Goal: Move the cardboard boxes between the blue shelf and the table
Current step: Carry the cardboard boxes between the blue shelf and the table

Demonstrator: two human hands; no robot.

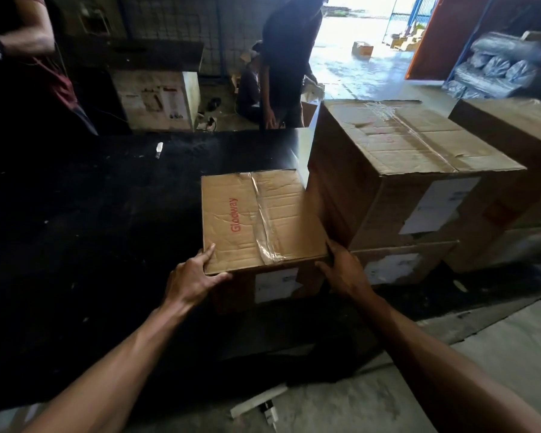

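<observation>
Dim warehouse, black bench (91, 229). A small cardboard box (256, 220) appears to rest on it, just beside a taller box stack (403, 157). The left hand (197, 276) and right hand (344, 270) clamp its near top corners. A good lift likely needs a lower grip and a level box.

- A person in dark clothes (289, 57) is standing at the far side.
- Grey plastic-wrapped bundles (497, 67) are lying stacked at the far right.
- A white strip (258, 400) is lying on the near floor.
</observation>
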